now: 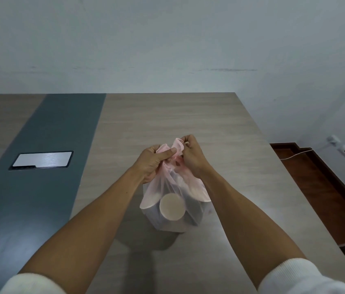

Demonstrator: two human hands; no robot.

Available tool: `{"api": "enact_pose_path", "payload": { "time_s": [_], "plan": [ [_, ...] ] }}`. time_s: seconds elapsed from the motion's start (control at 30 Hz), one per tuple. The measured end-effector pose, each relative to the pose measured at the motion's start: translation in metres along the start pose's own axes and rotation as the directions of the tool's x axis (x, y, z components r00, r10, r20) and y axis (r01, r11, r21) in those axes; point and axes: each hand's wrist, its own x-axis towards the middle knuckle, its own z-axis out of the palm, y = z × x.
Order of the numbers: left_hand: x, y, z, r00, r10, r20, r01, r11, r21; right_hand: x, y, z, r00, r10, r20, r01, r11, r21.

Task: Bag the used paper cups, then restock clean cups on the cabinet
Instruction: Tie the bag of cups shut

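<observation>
Bare table (188,115) lies open around the bag (173,194); wall (167,49) bounds its far edge.

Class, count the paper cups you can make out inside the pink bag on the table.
3, perhaps more hidden. Inside the pink bag: one cup in the middle, bottom toward the camera; one at its left; one at its right, partly covered.

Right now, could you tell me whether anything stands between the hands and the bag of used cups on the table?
Nothing visible does. The left hand and the right hand both already grip the gathered top of the pink bag, which rests on the table with paper cups inside.
</observation>
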Motion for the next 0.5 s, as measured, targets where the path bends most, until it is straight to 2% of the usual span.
{"api": "enact_pose_path", "payload": {
  "time_s": [0.07,0.13,0.23,0.3,0.33,0.37,0.43,0.5],
  "plan": [
    [-0.005,0.000,0.001,0.987,0.156,-0.031,-0.138,0.940,0.311,0.002,-0.004,-0.002,0.998,0.035,-0.061,-0.038,0.998,-0.043],
    [-0.005,-0.003,-0.001,0.935,0.352,0.038,-0.305,0.745,0.594,0.006,-0.009,-0.005,0.991,0.090,-0.097,-0.095,0.994,-0.050],
    [-0.006,-0.005,-0.004,0.801,0.551,0.232,-0.505,0.414,0.757,0.009,-0.016,-0.009,0.981,0.173,-0.090,-0.182,0.977,-0.107],
    [-0.005,-0.009,-0.004,0.734,0.598,0.320,-0.554,0.256,0.793,0.010,-0.020,-0.010,0.978,0.194,-0.079,-0.204,0.969,-0.142],
    [-0.005,-0.009,-0.004,0.735,0.601,0.314,-0.544,0.248,0.801,0.010,-0.021,-0.011,0.979,0.187,-0.083,-0.197,0.972,-0.126],
    [-0.004,-0.009,-0.004,0.759,0.593,0.270,-0.516,0.294,0.805,0.009,-0.022,-0.011,0.982,0.164,-0.090,-0.173,0.980,-0.103],
    [-0.004,-0.008,-0.003,0.820,0.552,0.150,-0.445,0.452,0.773,0.006,-0.025,-0.014,0.993,0.088,-0.085,-0.096,0.990,-0.099],
    [-0.005,-0.003,-0.004,0.890,0.454,0.050,-0.366,0.644,0.671,0.000,-0.027,-0.016,1.000,-0.001,-0.014,0.000,0.993,-0.121]
  ]
}}
